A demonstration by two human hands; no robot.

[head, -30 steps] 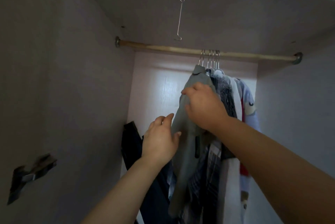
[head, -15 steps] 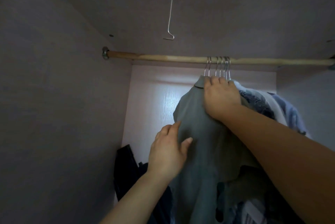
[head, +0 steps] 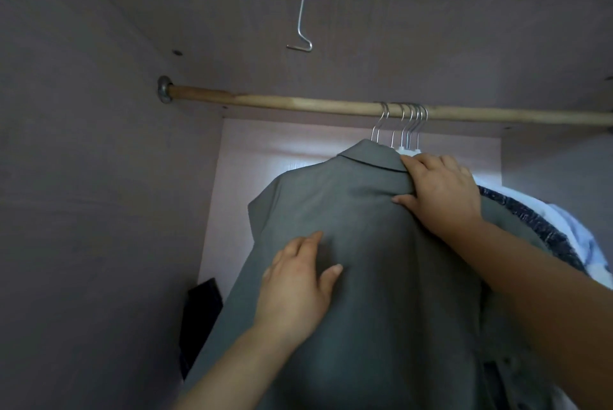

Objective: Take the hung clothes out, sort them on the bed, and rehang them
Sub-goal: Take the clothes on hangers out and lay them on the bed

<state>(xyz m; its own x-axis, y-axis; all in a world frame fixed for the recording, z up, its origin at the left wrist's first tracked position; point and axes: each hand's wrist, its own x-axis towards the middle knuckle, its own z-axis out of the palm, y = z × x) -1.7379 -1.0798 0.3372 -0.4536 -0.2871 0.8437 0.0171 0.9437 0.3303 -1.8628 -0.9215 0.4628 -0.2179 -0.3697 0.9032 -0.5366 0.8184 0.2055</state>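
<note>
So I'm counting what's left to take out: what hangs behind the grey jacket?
Behind the grey jacket, a dark speckled garment and white-blue fabric show, hung on wire hangers. The jacket and right arm cover the rest, so no count.

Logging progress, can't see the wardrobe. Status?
Left hand flat on grey jacket. Right hand grips its collar. Jacket hangs from rail. Other hangers crowd beside.

- The rod [head: 298, 106] spans the wardrobe [head: 83, 177], hanger hooks [head: 408, 121] on it right of middle
- The jacket [head: 365, 243] hangs frontmost, other garments [head: 530, 220] behind at right
- left hand [head: 295, 290] on the jacket's back, right hand [head: 441, 190] at its collar
</note>
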